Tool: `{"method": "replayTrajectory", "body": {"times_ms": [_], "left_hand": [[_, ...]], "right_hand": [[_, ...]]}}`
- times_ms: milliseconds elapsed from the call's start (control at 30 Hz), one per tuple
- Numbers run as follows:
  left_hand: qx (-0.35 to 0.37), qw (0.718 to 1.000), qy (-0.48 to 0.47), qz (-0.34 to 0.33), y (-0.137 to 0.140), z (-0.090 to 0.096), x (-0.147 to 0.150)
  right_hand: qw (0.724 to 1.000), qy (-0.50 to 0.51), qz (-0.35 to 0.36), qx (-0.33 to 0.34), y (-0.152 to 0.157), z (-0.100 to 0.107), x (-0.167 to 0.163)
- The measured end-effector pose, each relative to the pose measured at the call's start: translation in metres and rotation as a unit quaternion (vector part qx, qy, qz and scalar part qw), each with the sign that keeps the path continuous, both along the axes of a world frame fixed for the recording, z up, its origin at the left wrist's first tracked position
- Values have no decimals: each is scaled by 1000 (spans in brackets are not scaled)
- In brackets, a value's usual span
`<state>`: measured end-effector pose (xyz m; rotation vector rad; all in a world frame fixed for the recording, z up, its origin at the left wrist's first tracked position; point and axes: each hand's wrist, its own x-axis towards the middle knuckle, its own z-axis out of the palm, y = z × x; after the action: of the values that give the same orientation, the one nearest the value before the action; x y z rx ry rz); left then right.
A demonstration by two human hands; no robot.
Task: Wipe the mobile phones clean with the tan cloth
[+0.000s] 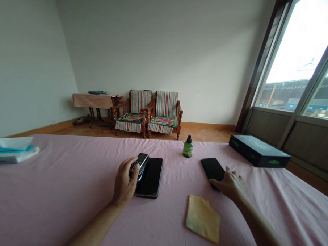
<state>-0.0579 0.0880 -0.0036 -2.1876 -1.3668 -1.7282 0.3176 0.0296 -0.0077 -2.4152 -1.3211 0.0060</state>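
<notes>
My left hand [125,183] is closed around a keypad mobile phone [139,164], its small screen and keys facing up. The phone is over the left side of a black tablet [151,178] lying flat on the pink cloth. On the right, my right hand [230,183] reaches over a black smartphone [213,169], thumb and fingers apart at its right and near edges; the thumb seems to touch it. A yellow cleaning cloth [203,219] lies flat nearer to me, between my forearms.
A green bottle with a black cap [188,147] stands upright near the far edge. A black box [257,150] sits at the far right, and a blue-and-white tissue pack [13,151] at the left. Beyond the table are two wooden armchairs [166,108] and a cloth-covered side table [93,101].
</notes>
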Motion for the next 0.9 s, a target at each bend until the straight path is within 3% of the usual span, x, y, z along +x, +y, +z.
{"method": "replayTrajectory", "body": {"times_ms": [233,467,633,900], "left_hand": [[0,1000,5,3,-2,0,1],[-2,1000,8,1,-3,1,2],[-1,1000,7,2,-3,1,2],[-3,1000,7,0,-2,0,2]], "right_hand": [[997,67,14,27,0,2,19],[967,242,34,70,-3,3,28],[912,384,92,111,-7,8,-4],[791,551,231,134,-2,14,-116]]}}
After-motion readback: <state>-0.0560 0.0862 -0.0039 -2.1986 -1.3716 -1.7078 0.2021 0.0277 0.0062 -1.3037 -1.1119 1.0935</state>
